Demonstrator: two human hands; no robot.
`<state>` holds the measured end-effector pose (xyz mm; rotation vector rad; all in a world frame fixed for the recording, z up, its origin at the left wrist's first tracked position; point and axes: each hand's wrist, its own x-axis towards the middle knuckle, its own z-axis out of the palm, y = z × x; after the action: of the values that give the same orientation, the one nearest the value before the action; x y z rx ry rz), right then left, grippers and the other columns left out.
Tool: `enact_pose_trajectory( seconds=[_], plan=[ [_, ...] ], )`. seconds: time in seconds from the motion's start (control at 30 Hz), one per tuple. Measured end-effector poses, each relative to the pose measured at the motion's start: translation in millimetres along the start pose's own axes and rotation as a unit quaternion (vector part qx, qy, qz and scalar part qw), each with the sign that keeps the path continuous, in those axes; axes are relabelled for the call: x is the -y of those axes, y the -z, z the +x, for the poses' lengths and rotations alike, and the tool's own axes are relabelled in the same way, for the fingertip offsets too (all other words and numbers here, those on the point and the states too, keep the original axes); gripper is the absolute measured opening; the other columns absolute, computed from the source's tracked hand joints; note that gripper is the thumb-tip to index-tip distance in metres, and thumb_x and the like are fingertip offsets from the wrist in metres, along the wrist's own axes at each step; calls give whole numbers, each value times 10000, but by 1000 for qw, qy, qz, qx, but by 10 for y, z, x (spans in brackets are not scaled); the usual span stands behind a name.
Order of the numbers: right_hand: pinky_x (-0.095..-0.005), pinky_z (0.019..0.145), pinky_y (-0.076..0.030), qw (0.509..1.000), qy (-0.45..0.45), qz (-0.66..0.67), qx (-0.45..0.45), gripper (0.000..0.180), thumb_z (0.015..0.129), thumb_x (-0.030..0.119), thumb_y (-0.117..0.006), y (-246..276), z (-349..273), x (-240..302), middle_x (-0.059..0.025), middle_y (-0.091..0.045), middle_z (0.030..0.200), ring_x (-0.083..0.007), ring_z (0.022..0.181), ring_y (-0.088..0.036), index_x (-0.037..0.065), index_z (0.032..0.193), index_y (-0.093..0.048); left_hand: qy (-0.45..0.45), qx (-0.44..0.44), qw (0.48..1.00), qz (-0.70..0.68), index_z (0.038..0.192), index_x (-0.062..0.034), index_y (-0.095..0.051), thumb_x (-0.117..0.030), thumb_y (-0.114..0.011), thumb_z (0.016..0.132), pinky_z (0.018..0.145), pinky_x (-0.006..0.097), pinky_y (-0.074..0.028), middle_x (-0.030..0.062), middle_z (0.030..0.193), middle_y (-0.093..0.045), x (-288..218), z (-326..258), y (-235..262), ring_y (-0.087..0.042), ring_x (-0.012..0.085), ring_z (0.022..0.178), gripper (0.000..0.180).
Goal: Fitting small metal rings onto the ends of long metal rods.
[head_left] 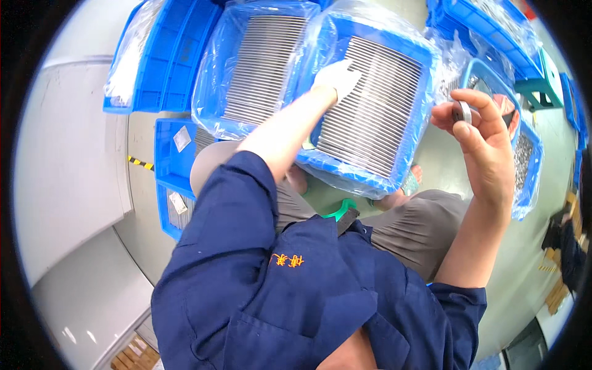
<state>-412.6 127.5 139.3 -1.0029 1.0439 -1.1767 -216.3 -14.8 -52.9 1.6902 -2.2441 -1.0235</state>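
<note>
Left hand (337, 80) lay over rods (376, 111) near bin's (354, 173) left edge, grasp unclear | right hand (487, 135) pinched metal piece (465, 112) | light touch suited aligned rods

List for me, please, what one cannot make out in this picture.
Head view: whether the gloved left grip holds any metal rods; it covers the contact itself.
Head view: the small grey piece's full shape; the right grip covers part.
Head view: single shiny pieces at far right; too small.
</note>
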Motion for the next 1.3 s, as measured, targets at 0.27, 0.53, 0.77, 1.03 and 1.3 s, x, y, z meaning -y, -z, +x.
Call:
enact_pose_trajectory(
  seconds=[0.27,0.53,0.77,1.03,1.3],
  plan=[
    [-285,815,-422,999,-37,-4,26,334,760,62,-611,-157,197,-123,-109,-590,930,-163,876,-550,20,1066,-486,-33,-94,950,296,1212,-117,-435,-260,-496,788,947,307,-354,98,1216,-464,1242,202,1566,-447,246,1114,452],
    [-315,818,-432,992,-120,-36,-7,395,741,154,-664,-177,377,-314,-99,-591,925,-183,855,-566,30,1062,-471,-20,-42,917,397,1304,-191,-292,-66,-378,810,911,415,-355,68,1342,-299,2143,393,1256,-327,247,1210,516],
    [-297,783,-438,985,-166,-14,-39,358,716,58,-652,-227,527,-351,-112,-591,916,-187,856,-561,21,1036,-495,-25,-36,916,399,1264,-162,-347,-9,-413,754,909,381,-357,85,1300,-365,2166,601,1219,-395,255,1158,537],
    [-285,780,-439,983,-182,-13,-8,365,712,52,-655,-281,587,-379,-101,-585,914,-180,874,-559,21,1037,-493,-9,12,912,411,1191,-124,-399,-16,-534,679,859,390,-384,100,1161,-448,1998,749,1285,-446,275,1074,541],
    [-282,787,-438,981,-191,-9,-14,365,711,39,-655,-290,558,-374,-99,-587,920,-176,873,-563,22,1038,-493,3,70,889,453,1185,-91,-403,-62,-606,614,855,374,-408,119,1167,-430,1870,871,1358,-457,283,1054,607]
  ],
)
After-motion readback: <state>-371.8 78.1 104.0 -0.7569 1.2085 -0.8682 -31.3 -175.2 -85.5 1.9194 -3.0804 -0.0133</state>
